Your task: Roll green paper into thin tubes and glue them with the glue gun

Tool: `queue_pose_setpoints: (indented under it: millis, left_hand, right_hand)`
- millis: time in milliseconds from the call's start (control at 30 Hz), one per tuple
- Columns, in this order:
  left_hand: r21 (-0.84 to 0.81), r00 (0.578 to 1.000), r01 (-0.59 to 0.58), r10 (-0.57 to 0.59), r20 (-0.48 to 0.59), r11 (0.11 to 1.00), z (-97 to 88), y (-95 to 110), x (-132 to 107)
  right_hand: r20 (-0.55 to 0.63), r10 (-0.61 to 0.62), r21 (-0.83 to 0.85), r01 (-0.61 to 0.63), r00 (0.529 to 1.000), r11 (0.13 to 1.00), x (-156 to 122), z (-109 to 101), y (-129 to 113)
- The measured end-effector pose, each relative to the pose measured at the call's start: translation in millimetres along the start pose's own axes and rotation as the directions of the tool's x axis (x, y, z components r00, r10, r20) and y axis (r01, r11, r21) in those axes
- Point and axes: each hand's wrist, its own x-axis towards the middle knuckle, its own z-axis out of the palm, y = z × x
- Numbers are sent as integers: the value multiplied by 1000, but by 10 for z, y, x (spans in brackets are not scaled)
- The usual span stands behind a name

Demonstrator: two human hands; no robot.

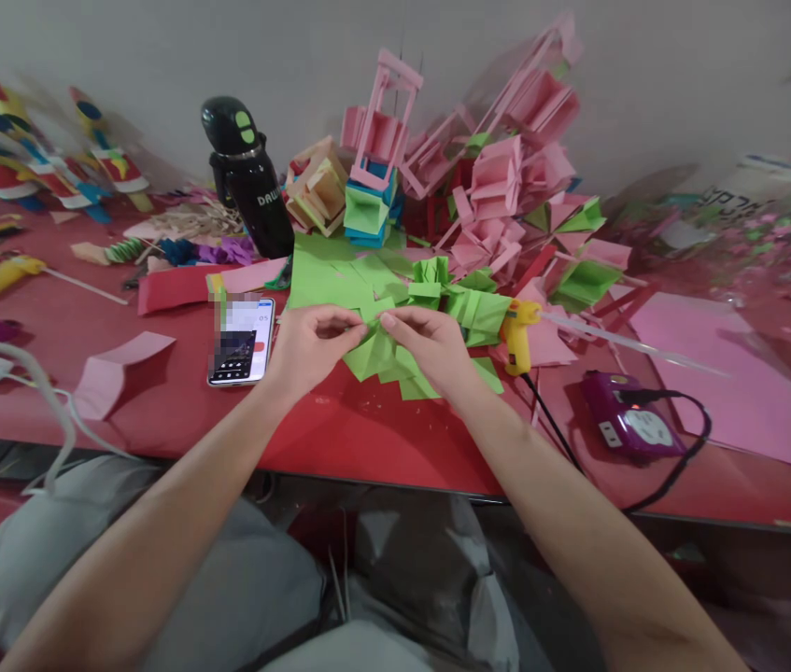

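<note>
I have one small light-green paper piece (384,306) at the middle of the red bench (181,401), back from its near edge, its shape partly hidden by my fingers. My left hand (311,341) and right hand (431,341) pinch it from either side, thumb against forefinger, probably because something so light needs steadying at both ends. Beneath lies a heap of flat green paper sheets (317,266), overlapping too much to count, spread there presumably for easy reach. Two yellow glue guns (522,338) show: one just beside the heap, toward the right edge, propped against green paper, perhaps to keep its nozzle off the bench; the other lies toward the left edge. One lit smartphone (263,341) rests beside my left wrist, one purple plastic power box (633,420) near the right of the near edge. Along the far edge stand one black bottle (255,187) and many piled pink paper frames (497,177), uncountable.
</note>
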Motion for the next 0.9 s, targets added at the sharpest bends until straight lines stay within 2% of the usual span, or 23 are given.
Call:
queue_pose_setpoints:
  millis: [233,500,667,800,900]
  left_hand:
    - [61,999,-15,13,34,998,1,8,-22]
    - [55,997,-5,1,79,998,-23,-23,4]
    - [-13,989,67,-65,136,998,-28,-56,35]
    - [-103,983,137,-122,141,985,10,-70,27]
    - [-72,980,153,-142,136,986,41,-42,0]
  right_hand:
    - [14,12,-28,-11,1000,1000,0,-8,-4]
    - [40,-36,-124,40,999,992,-6,-24,-39]
    - [51,-68,-178,76,996,981,-12,-19,-56]
    - [5,-103,-197,102,995,975,-12,-18,-47]
    - [-46,-119,-196,107,992,975,-14,-17,-35]
